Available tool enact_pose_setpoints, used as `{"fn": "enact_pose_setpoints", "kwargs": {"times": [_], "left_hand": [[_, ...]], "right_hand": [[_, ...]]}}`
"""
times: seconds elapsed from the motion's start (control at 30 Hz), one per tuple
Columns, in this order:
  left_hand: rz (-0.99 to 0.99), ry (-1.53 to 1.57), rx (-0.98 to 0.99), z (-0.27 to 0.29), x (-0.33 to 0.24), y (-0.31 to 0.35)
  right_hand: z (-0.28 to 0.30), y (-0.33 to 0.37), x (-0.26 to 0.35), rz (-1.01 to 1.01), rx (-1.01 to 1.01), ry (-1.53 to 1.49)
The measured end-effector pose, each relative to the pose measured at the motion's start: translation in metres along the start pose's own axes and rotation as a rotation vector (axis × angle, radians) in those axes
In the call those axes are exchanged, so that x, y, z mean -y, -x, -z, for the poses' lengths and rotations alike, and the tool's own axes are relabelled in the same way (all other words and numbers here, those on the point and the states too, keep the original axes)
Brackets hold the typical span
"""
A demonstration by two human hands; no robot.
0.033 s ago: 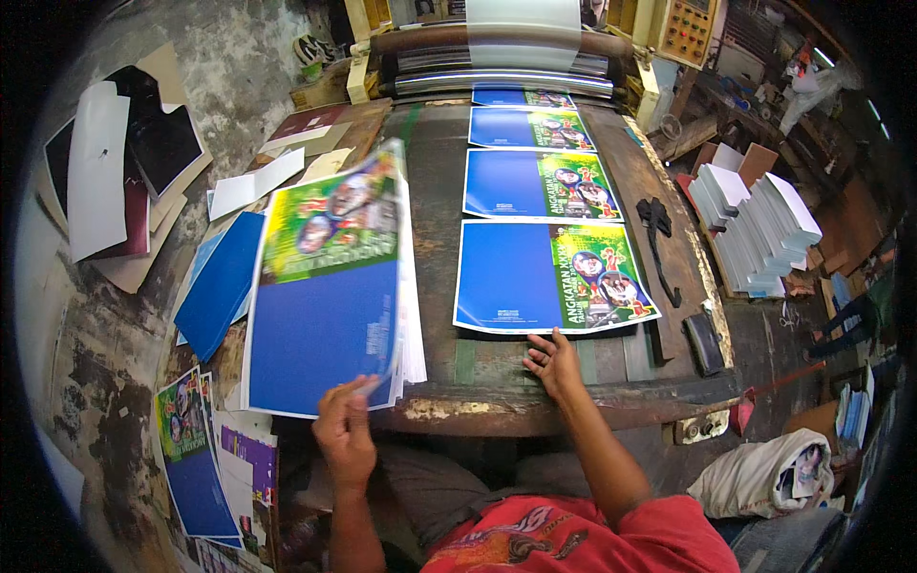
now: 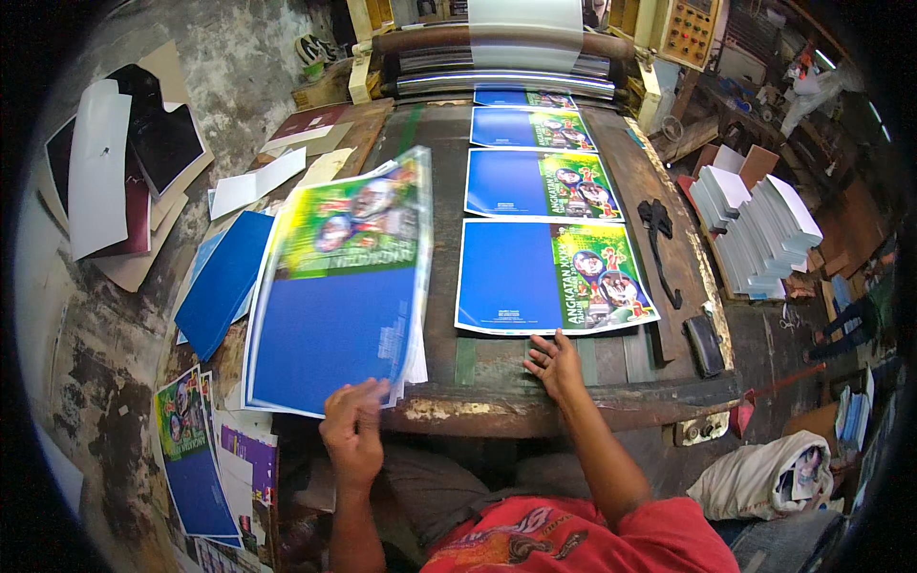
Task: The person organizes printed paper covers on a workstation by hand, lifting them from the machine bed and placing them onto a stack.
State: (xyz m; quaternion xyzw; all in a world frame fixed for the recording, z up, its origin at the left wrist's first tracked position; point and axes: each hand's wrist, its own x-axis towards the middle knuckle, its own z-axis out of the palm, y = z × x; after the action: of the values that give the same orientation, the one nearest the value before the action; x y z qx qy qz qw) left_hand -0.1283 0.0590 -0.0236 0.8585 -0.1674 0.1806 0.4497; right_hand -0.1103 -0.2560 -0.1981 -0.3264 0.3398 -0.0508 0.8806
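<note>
My left hand [image 2: 353,432] pinches the near right corner of a printed sheet [image 2: 325,329], blue with a green and yellow picture panel. This sheet is blurred at its far end and lies over a stack of paper whose white edges show at its right side. My right hand [image 2: 556,367] is open, palm partly up with the fingers apart, its fingertips at the near edge of a like printed sheet [image 2: 511,277]. That sheet lies flat on the dark machine bed, the nearest in a row running away from me. Whether the fingertips touch it, I cannot tell.
Metal rollers [image 2: 497,84] span the far end of the bed, with a control panel [image 2: 690,31] at right. A black strap [image 2: 657,239] and a dark wallet-like case [image 2: 704,346] lie by the right edge. Paper stacks [image 2: 755,224] stand beyond; blue sheets [image 2: 222,286] lie left.
My left hand has shifted slightly right with the sheet's corner, and the sheet's far end has swung right. My right hand has barely moved.
</note>
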Motion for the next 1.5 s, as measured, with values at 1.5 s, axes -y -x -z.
{"fn": "enact_pose_setpoints", "kwargs": {"times": [1.5], "left_hand": [[0.147, 0.094, -0.029, -0.007, -0.004, -0.006]], "right_hand": [[0.013, 0.038, -0.019, 0.020, 0.040, -0.073]]}}
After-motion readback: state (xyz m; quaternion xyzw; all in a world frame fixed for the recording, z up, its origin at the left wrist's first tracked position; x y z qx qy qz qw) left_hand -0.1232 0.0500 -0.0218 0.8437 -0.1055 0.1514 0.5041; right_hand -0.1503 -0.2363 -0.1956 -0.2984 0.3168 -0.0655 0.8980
